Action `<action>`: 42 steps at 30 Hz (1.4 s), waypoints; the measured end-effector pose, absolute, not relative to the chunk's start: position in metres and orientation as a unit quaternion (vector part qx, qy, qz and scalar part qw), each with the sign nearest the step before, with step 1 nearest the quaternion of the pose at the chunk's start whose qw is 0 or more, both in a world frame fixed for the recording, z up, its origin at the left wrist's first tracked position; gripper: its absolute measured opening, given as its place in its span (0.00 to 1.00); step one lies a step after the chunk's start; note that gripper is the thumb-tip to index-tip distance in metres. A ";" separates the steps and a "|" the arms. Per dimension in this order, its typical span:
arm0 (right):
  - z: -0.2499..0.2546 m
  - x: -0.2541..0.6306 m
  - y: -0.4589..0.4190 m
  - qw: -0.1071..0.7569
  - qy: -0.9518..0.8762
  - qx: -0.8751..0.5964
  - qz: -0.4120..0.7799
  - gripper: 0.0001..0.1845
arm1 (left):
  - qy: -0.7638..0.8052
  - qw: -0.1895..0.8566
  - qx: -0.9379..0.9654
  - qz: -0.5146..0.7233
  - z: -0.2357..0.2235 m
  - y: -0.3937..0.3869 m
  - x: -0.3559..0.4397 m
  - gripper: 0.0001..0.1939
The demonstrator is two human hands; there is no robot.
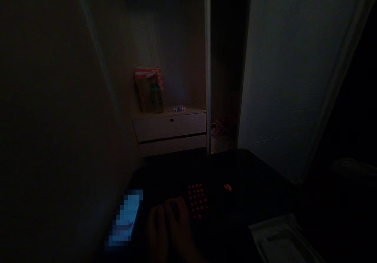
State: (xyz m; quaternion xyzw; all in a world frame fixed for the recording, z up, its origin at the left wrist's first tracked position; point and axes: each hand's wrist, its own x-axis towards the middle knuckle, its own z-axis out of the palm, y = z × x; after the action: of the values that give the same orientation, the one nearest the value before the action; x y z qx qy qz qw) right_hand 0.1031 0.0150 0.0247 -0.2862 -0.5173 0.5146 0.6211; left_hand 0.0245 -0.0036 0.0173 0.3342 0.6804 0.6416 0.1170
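Red dots in rows, glowing faintly, on a dark flat device (pixel 198 201) lying on a dark tabletop (pixel 250 176); a single orange-red light (pixel 227 187) just right of the dot grid. Scene very dim throughout.

One hand (pixel 169 225) near the front edge of the tabletop, fingers laid together and slightly curled, tips touching or just short of the left side of the dotted device; contact not resolvable in the dark. Nothing visibly gripped. Which hand it is: not certain; comes up from bottom centre, taken as the left. Other hand out of view.

Pale blue lit screen, pixelated rectangle (pixel 125 220), at the left edge of the tabletop, just left of the hand, tilted. Pale flat plastic tray or packet (pixel 282 237) at the front right corner, contents unreadable.

Beyond the far edge of the tabletop: small pale wooden drawer unit (pixel 172 131), two drawers shut, against the wall. On its top, at the left: clear bag or container with a red-and-white striped top (pixel 149 86), a green bottle-like shape inside or just in front; cannot tell which. Small pale object (pixel 179 108) near the right edge of the unit's top. White vertical post (pixel 207 59) right of the unit; reddish bundle (pixel 218 128) low in the dark recess behind it.
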 end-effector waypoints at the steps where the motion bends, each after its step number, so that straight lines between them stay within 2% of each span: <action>1: 0.024 0.102 0.015 0.624 -0.514 -0.283 0.516 0.09 | 0.680 0.106 0.334 0.645 0.017 -0.004 0.025 0.42; 4: 0.020 0.100 0.017 0.636 -0.506 -0.278 0.512 0.10 | 0.674 0.089 0.348 0.645 0.017 -0.005 0.025 0.36; 12: 0.019 0.103 0.016 0.639 -0.523 -0.262 0.500 0.12 | 0.671 0.121 0.339 0.648 0.011 -0.006 0.022 0.36; 17: 0.024 0.104 0.016 0.628 -0.524 -0.253 0.517 0.11 | 0.675 0.106 0.352 0.640 0.011 -0.007 0.022 0.30; 24: 0.036 0.109 0.012 0.606 -0.545 -0.286 0.505 0.08 | 0.691 0.082 0.333 0.637 0.019 -0.005 0.026 0.37; 35: 0.037 0.110 0.015 0.607 -0.553 -0.289 0.492 0.10 | 0.676 0.160 0.341 0.633 0.035 -0.010 0.030 0.45; 42: 0.036 0.110 0.017 0.606 -0.546 -0.288 0.502 0.12 | 0.677 0.166 0.355 0.623 0.037 -0.010 0.028 0.45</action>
State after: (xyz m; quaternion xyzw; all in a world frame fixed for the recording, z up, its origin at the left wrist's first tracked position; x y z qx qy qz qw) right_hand 0.1101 0.0165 0.0364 -0.2884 -0.5464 0.5016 0.6055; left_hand 0.0282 -0.0100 0.0369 0.3551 0.6772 0.6228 0.1657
